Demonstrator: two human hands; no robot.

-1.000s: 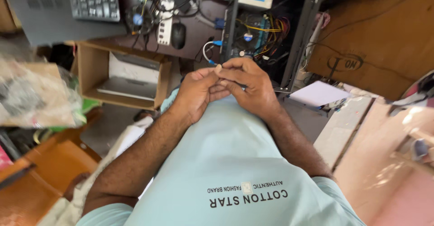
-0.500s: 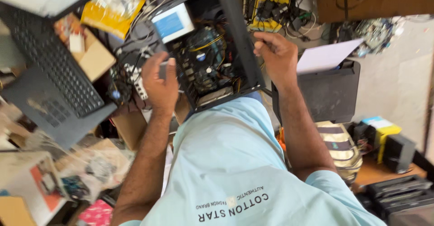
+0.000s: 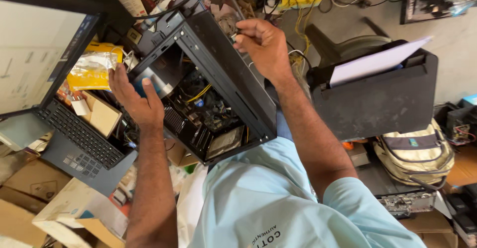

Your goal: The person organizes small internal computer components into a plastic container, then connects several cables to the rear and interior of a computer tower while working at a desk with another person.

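An open black desktop computer case lies tilted in front of me, its motherboard, cables and fan exposed inside. My left hand rests flat on the case's left edge, fingers spread, beside a yellow plastic packet. My right hand is at the case's upper right corner with fingers pinched together on a small part I cannot make out.
An open laptop sits at the left. A black printer with white paper stands at the right, a beige backpack below it. Cardboard boxes lie at the lower left; tangled cables fill the top.
Both hands were joined in front of my chest, then moved apart to the computer case. The view has swung left, and my right hand has risen to the case's top corner.
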